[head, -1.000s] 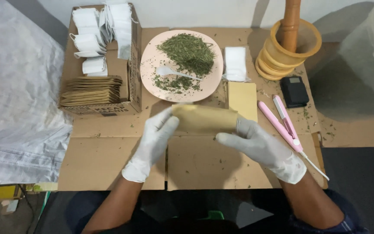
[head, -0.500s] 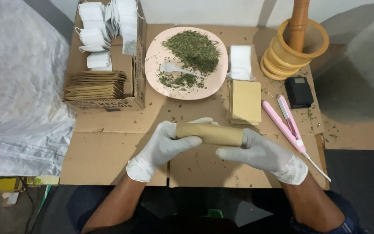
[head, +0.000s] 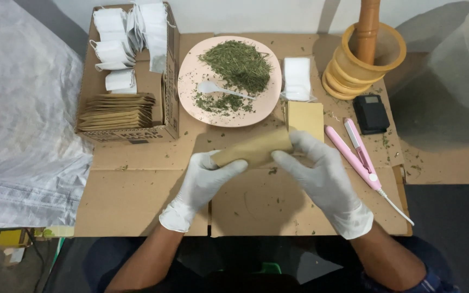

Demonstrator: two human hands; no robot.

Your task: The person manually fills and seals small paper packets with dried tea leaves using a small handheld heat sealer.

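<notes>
Head view: both hands wear white gloves and share one brown paper pouch (head: pixel 253 149), held just above the cardboard-covered bench (head: pixel 137 201) near its middle, tilted with its right end higher. The left hand (head: pixel 202 182) has fingers curled around the pouch's lower left end, thumb on top. The right hand (head: pixel 321 173) has fingers closed on the pouch's upper right end, thumb underneath. Toward the far edge, centre, stands a pink plate (head: pixel 191 70) carrying dried green herb (head: pixel 237 64) and a white spoon (head: pixel 221 89). At the far left corner, a cardboard box (head: pixel 166 116) holds white tea bags (head: pixel 123 40) and a stack of brown pouches (head: pixel 116 111). Just right of the plate lie a white packet (head: pixel 297 78) and, nearer, flat brown pouches (head: pixel 306 116). At the far right corner, a yellow mortar (head: pixel 362 68) with a wooden pestle (head: pixel 367 27). Along the right edge lie a small black device (head: pixel 372 114) and a pink heat sealer (head: pixel 354 154), its cord trailing toward the near right corner.
</notes>
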